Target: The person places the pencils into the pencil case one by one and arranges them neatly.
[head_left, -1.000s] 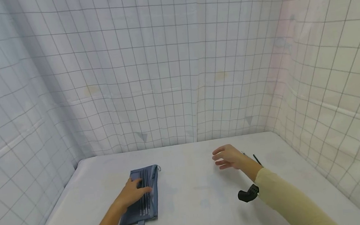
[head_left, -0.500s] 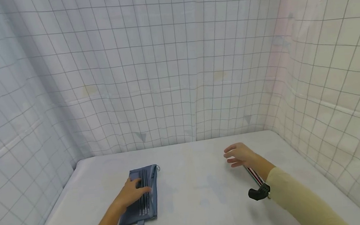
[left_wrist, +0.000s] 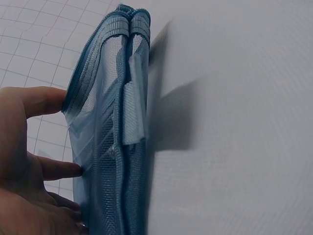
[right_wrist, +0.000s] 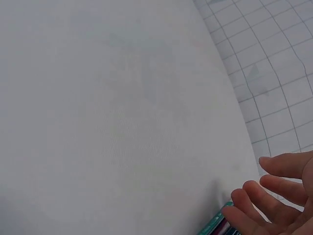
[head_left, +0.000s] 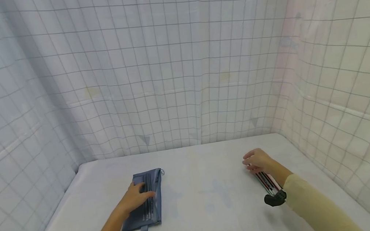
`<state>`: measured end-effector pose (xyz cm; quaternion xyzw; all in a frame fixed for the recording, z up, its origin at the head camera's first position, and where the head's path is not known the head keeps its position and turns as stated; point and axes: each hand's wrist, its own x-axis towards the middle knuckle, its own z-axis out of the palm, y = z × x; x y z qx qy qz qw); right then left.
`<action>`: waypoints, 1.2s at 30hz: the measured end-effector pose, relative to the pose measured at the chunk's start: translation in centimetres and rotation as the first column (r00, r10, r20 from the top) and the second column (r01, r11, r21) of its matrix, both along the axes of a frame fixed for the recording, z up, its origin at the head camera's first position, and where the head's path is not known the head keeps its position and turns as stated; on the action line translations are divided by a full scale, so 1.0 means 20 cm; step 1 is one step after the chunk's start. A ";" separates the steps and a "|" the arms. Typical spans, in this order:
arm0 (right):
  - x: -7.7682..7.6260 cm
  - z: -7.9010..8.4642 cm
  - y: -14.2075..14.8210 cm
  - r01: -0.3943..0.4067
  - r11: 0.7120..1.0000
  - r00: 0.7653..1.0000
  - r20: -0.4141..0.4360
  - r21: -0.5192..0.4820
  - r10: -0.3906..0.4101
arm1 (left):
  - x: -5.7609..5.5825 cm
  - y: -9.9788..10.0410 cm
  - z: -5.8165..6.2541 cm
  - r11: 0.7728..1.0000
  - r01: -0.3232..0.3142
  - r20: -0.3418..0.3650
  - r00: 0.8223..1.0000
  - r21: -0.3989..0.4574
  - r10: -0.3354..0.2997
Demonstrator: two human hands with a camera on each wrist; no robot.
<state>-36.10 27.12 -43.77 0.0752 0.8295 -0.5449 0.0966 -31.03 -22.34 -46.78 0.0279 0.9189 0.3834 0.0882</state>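
while touching the blue pouch (head_left: 153, 206) on the white bench (head_left: 205, 194) with a loosely spread left hand (head_left: 136, 199), holding a loosely bent, empty right hand (head_left: 258, 160) over one end of some pens (head_left: 266, 183).

We can pass over the surface (head_left: 202, 198) between the blue pouch (head_left: 144, 211) and thin sticks (head_left: 268, 182) (the checked curtain (head_left: 175, 76) blocks the back).
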 end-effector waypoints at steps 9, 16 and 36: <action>0.01 -0.04 0.06 0.009 0.996 0.999 -0.035 0.087 -0.006 | 0.01 0.00 0.01 1.000 0.007 -0.004 1.000 -0.010 -0.007; 0.03 -0.03 0.08 0.000 0.991 1.000 -0.011 0.131 0.001 | 0.00 0.00 0.00 1.000 0.005 -0.013 1.000 -0.004 -0.005; 0.05 -0.16 0.04 0.045 0.806 0.965 -0.233 0.591 0.117 | 0.01 0.01 0.00 1.000 -0.001 -0.009 1.000 0.013 0.001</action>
